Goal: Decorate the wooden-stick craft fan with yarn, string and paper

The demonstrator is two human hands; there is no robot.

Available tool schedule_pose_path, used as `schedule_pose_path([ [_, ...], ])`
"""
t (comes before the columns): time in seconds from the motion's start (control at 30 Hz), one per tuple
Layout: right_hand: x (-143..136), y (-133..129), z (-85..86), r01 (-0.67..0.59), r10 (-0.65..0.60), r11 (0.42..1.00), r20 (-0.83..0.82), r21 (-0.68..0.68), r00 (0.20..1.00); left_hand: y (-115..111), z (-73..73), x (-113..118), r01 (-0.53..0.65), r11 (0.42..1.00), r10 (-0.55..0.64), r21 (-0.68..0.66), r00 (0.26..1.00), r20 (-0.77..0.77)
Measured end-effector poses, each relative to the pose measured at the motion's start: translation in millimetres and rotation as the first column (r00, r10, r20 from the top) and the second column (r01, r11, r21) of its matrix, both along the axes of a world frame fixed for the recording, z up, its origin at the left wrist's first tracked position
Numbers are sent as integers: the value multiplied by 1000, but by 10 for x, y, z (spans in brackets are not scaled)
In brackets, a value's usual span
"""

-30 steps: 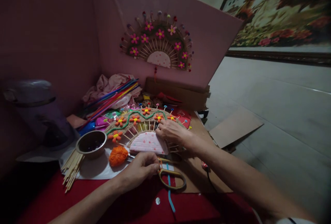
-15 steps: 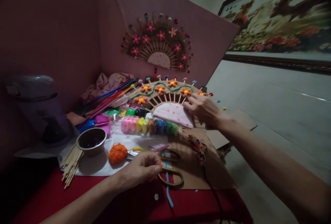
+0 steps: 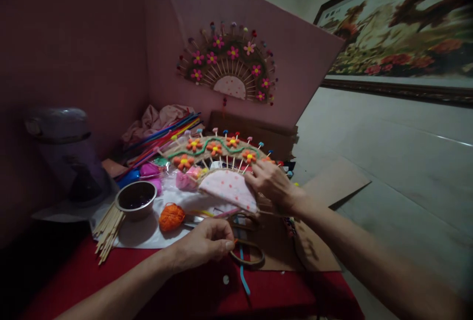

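Note:
My right hand point(image 3: 271, 182) grips the right side of a half-round fan point(image 3: 227, 187) with orange clay flowers, a green wavy line, sticks and a pink dotted centre. The fan hangs tilted above the table. Low in the middle, my left hand point(image 3: 210, 243) is pinched on a small bit of orange thread point(image 3: 235, 241). Beside it lie scissors point(image 3: 247, 253) with dark handles, partly under the hand, and a blue strip point(image 3: 243, 275). An orange yarn ball point(image 3: 171, 217) sits left of the scissors.
A metal bowl of dark liquid point(image 3: 136, 197) and wooden sticks point(image 3: 108, 231) are at the left. Behind are clay packs point(image 3: 186, 180) and coloured strips point(image 3: 166, 138). A finished-looking fan point(image 3: 229, 71) hangs on the pink board. Cardboard point(image 3: 314, 248) covers the table's right part.
My right hand has brought the fan down and to the left, nearer to me, so it now covers part of the clay packs. My left hand has barely moved.

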State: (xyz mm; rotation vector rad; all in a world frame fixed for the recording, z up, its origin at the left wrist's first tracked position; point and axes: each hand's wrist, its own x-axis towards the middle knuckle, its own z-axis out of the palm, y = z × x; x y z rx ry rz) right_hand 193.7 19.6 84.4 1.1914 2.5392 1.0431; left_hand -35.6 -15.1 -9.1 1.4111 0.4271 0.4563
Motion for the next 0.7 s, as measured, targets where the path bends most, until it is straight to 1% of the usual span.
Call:
schedule_pose_path([
  [0.07, -75, 9, -191, -14, 15, 997, 13, -71, 1000, 1, -3, 5, 1, 1000, -1, 0, 1000, -1],
  [0.1, -102, 15, -260, -9, 10, 995, 9, -96, 1000, 0, -6, 6, 1, 1000, -1, -1, 1000, -3],
  [0.17, -134, 30, -353, 1, -1, 992, -1, -125, 1000, -2, -17, 8, 4, 1000, -4, -8, 1000, -5],
  [0.23, -151, 47, -406, 2, -3, 991, -11, -136, 1000, -3, -31, 10, 6, 1000, -6, -9, 1000, -9],
  [0.4, -210, 84, -494, -43, 38, 982, -29, -185, 999, -11, -43, 7, 14, 1000, -14, 1, 1000, -24],
  [0.53, -269, 80, -535, -67, 49, 969, -81, -238, 996, -22, -26, -1, 12, 999, -10, 33, 997, -71],
  [0.63, -236, 65, -492, -57, 14, 959, -153, -279, 988, -24, -29, -3, 16, 999, -12, 49, 997, -81],
  [0.7, -160, 85, -409, -14, -53, 957, -225, -288, 973, -24, -46, -3, 19, 999, -15, 50, 997, -81],
])
